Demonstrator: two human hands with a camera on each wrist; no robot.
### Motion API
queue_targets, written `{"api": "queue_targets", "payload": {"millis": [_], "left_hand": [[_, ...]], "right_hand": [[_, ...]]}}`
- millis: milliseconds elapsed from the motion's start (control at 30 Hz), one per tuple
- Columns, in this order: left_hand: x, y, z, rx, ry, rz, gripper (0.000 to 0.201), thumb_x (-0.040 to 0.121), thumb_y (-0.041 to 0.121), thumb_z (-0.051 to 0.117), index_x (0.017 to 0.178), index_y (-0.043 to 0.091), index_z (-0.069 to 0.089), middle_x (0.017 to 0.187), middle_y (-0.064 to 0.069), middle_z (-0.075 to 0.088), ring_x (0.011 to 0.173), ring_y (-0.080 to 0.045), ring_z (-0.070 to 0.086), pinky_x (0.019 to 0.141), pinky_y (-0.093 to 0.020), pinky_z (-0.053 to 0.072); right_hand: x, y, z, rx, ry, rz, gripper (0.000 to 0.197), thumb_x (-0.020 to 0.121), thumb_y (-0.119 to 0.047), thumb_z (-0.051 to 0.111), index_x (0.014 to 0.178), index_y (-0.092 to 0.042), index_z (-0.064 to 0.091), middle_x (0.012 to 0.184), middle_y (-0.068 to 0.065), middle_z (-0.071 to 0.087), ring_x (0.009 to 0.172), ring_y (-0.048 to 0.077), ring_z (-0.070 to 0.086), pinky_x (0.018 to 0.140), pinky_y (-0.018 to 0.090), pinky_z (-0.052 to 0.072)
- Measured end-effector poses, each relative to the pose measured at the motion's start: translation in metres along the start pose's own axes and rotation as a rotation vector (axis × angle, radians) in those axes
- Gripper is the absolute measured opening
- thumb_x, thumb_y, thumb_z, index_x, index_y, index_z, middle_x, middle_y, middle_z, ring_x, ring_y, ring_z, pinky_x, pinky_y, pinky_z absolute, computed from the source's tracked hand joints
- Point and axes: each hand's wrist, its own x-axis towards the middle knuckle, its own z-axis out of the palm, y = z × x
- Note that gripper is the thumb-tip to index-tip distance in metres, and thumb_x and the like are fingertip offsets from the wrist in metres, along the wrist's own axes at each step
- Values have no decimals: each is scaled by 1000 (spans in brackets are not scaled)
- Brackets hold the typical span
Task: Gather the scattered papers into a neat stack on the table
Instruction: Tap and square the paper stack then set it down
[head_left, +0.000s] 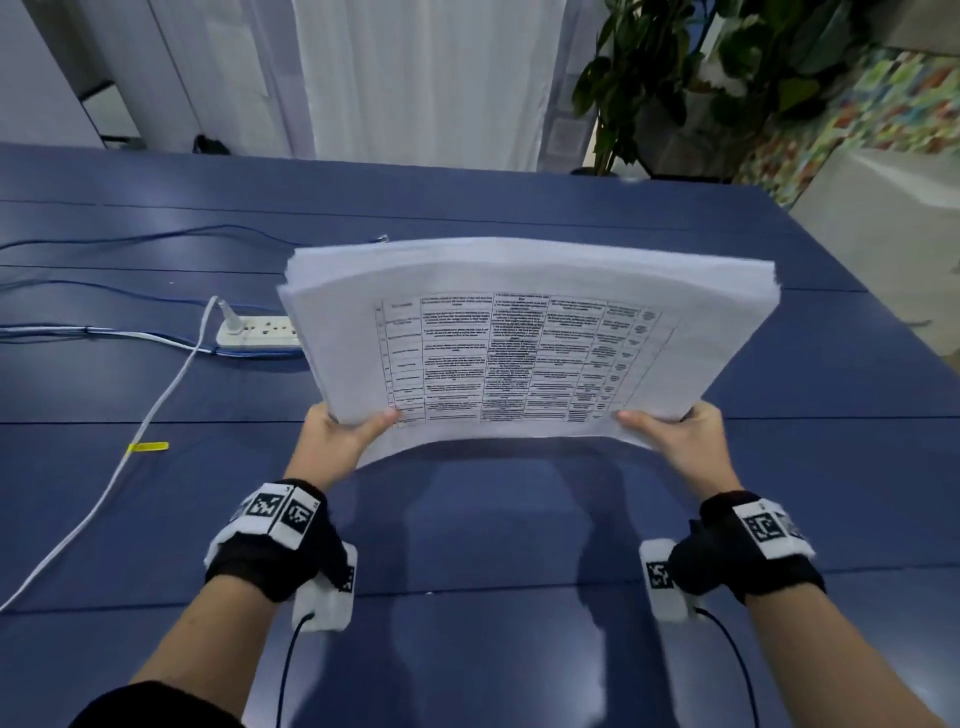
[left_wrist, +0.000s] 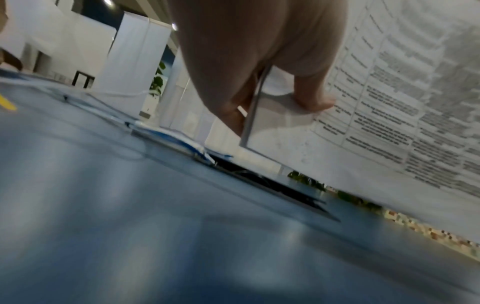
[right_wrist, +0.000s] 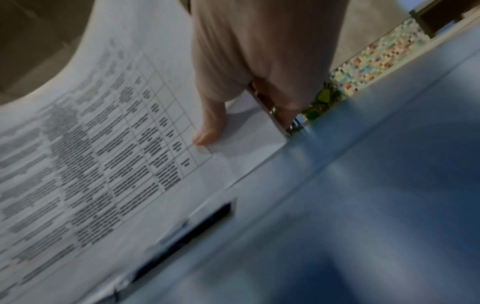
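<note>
Pinching the papers (head_left: 524, 332) at both near corners, left hand (head_left: 337, 436) and right hand (head_left: 680, 436), we are holding them above the table (head_left: 519, 545) for squaring the edges.

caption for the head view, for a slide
Both hands, left and right, hold a paper stack above the blue table.

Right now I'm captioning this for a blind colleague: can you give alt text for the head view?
Both hands, left hand and right hand, hold a thick stack of papers by its near corners above a blue table. A white power strip with cables lies to the left.
</note>
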Motion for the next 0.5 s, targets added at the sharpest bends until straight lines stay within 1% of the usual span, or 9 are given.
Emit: {"api": "queue_targets", "payload": {"millis": [67, 167, 233, 300, 333, 367, 433, 467, 500], "left_hand": [[0, 12, -10, -37, -70, -24, 20, 80, -2, 65, 92, 15, 67, 74, 21, 72, 74, 4, 68, 71, -12, 54], [4, 23, -21, -167, -106, -127, 18, 82, -1, 61, 95, 9, 67, 81, 8, 75, 74, -7, 71, 69, -21, 58], [8, 24, -24, -190, -112, -179, 20, 82, 0, 60, 100, 7, 65, 85, 6, 75, 75, -11, 72, 71, -24, 59], [9, 19, -24, -176, -128, -230, 20, 83, -2, 59, 101, 5, 64, 85, 5, 74, 70, -10, 72, 66, -22, 58], [8, 14, -22, -159, -133, -256, 18, 84, -3, 59, 100, 5, 63, 86, 2, 73, 67, -9, 71, 61, -20, 58], [7, 9, -21, -139, -131, -282, 17, 84, -4, 59, 98, 4, 63, 91, -4, 71, 64, -8, 70, 58, -19, 56], [2, -5, -20, -95, -134, -343, 20, 83, -5, 60, 102, 2, 62, 98, -10, 69, 60, -6, 69, 55, -17, 55], [-1, -13, -21, -68, -139, -382, 22, 83, -4, 61, 105, 2, 61, 91, -6, 71, 57, -6, 69, 51, -18, 55], [-5, -21, -21, -29, -148, -428, 23, 83, -1, 62, 106, 2, 61, 80, -1, 74, 53, -8, 67, 46, -20, 53]], "right_hand": [[-1, -21, -7, 22, -69, -27, 21, 72, 4, 74, 90, -8, 71, 79, -14, 75, 79, 3, 70, 68, 13, 53], [0, -36, -12, 39, -193, -10, 24, 77, 5, 68, 91, -15, 67, 76, -21, 73, 76, -5, 69, 66, 9, 51], [-1, -38, -10, 57, -258, 62, 26, 76, -14, 73, 101, -15, 66, 86, -15, 74, 81, -3, 69, 69, 11, 53], [-4, -26, -7, 26, -320, 137, 59, 56, -49, 83, 105, -23, 64, 98, -12, 73, 87, 2, 70, 72, 16, 55], [-7, -19, -4, 26, -327, 189, 69, 47, -57, 83, 105, -25, 63, 99, -9, 74, 86, 8, 71, 69, 20, 57], [-9, -12, -2, 38, -336, 239, 69, 50, -56, 83, 106, -23, 61, 98, -3, 75, 78, 18, 72, 59, 26, 58], [-16, 3, 4, 67, -360, 333, 43, 75, -34, 73, 109, -14, 56, 92, 14, 74, 54, 32, 65, 39, 29, 50], [-20, 9, 6, 76, -366, 377, 31, 83, -22, 66, 110, -12, 54, 88, 18, 73, 46, 31, 61, 35, 27, 46], [-25, 16, 7, 81, -370, 419, 28, 85, -17, 64, 110, -10, 53, 86, 18, 73, 43, 30, 60, 33, 26, 45]]}}
